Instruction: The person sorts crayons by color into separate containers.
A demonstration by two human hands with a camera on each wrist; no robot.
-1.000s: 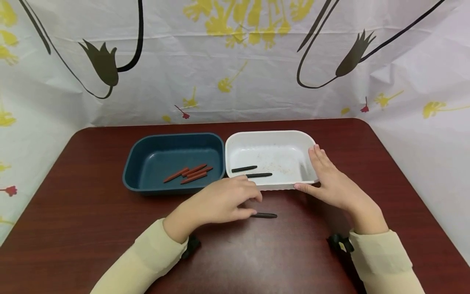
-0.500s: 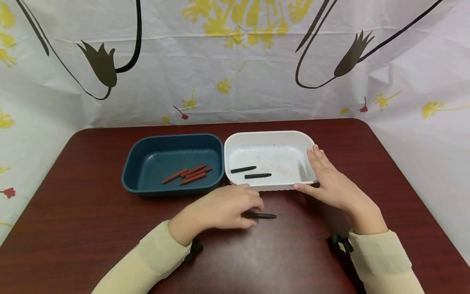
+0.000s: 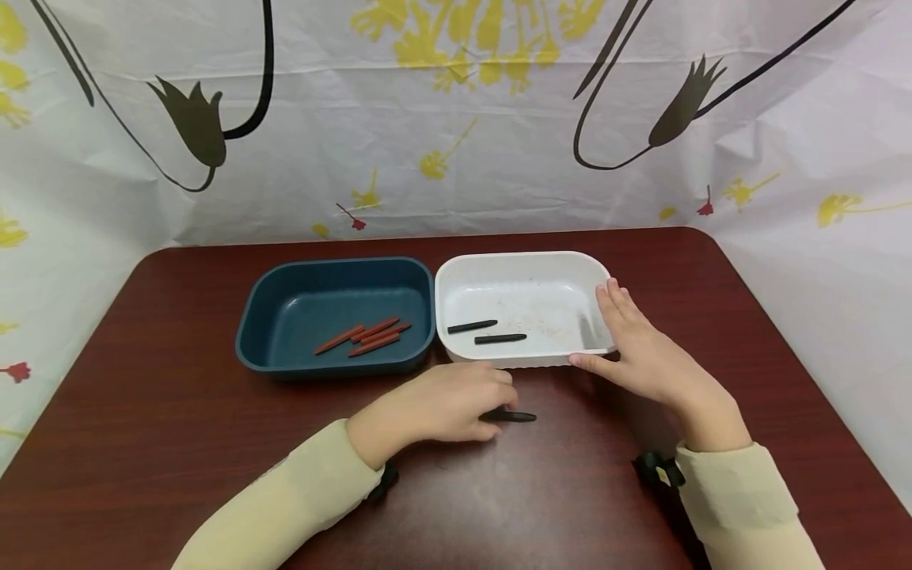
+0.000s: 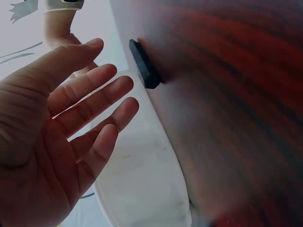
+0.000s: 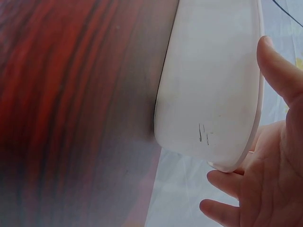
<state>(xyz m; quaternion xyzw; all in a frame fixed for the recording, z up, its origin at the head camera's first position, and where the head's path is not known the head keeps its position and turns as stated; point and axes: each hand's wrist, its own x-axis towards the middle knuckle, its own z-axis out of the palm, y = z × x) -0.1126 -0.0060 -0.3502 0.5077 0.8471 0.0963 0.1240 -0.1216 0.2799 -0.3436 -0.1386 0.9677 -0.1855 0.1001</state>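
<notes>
A black crayon point(image 3: 514, 416) lies on the table in front of the white tray point(image 3: 527, 360). My left hand point(image 3: 445, 402) is over the crayon's left end, its fingers loosely bent. In the left wrist view the crayon point(image 4: 145, 66) sits beyond my fingertips with a gap between, and that hand point(image 4: 71, 118) holds nothing. My right hand point(image 3: 644, 356) rests on the tray's front right corner, thumb at the front rim and straight fingers along the right side. The right wrist view shows the thumb of this hand point(image 5: 270, 165) touching the tray's rim point(image 5: 260, 94).
Two black crayons, one nearer the back point(image 3: 473, 326) and one nearer the front point(image 3: 500, 339), lie inside the white tray. Against its left side stands a dark blue tray point(image 3: 256, 360) with several reddish-brown crayons point(image 3: 375, 344). A patterned sheet point(image 3: 456, 190) hangs behind the table point(image 3: 178, 412).
My left hand has moved slightly right and toward the table's front, over the crayon's left end. My right hand stays at the white tray's corner. The crayons and trays look unmoved.
</notes>
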